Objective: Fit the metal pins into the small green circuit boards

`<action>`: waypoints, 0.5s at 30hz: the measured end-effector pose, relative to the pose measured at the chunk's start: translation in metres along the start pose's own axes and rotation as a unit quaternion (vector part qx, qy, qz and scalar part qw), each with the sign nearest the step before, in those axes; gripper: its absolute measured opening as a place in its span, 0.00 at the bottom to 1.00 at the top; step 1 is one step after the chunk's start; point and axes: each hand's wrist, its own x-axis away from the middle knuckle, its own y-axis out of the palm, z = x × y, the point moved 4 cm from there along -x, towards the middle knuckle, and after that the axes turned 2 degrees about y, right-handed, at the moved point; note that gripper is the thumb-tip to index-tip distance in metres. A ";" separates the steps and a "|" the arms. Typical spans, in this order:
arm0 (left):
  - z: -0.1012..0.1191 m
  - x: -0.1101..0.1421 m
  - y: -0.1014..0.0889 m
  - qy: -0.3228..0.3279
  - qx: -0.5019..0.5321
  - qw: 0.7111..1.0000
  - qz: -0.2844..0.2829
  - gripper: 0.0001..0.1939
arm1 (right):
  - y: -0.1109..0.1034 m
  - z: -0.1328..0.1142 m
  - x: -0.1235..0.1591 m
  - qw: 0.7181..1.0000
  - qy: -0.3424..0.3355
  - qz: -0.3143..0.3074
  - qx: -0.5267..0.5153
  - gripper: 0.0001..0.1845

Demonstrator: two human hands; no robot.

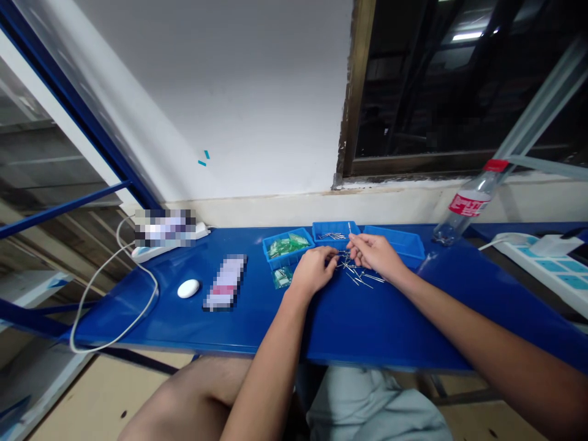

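Observation:
My right hand (374,254) is closed in a pinch, with a thin metal pin (350,227) sticking up from its fingertips. Just left of it, my left hand (316,269) has its fingers curled together low over the table; what they grip is too small to make out. Beneath and between both hands lies a loose scatter of thin metal pins (353,275). Behind them stands a blue bin (334,228) with more pins inside. A second blue bin (282,262) by my left hand holds green-clear packets (288,245). Partly behind my right hand is a third blue bin (404,245).
One small packet (282,278) lies before the left bin on the blue table (367,331). Further left are a phone (226,283), a white oval object (188,288) and a looped cable (154,300). A red-capped bottle (468,205) and a power strip (546,260) are at right.

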 end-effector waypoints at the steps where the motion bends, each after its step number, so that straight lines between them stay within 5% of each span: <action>1: 0.000 0.000 -0.001 -0.001 -0.003 1.000 0.002 0.12 | 0.000 -0.002 0.000 0.999 0.002 -0.005 0.038 0.29; 4: 0.000 0.000 -0.002 0.001 -0.014 1.000 0.010 0.12 | -0.001 -0.012 0.007 0.972 -0.087 -0.005 0.219 0.26; 8: -0.002 0.001 -0.002 0.004 -0.027 0.999 0.022 0.12 | 0.004 -0.016 0.023 0.863 -0.244 -0.016 0.442 0.08; 11: -0.003 0.001 -0.001 0.004 -0.026 0.999 0.022 0.12 | 0.009 -0.009 0.027 0.812 -0.277 -0.053 0.511 0.13; 15: -0.003 0.002 0.000 0.003 -0.027 0.999 0.020 0.12 | 0.014 -0.004 0.021 0.786 -0.284 -0.092 0.542 0.17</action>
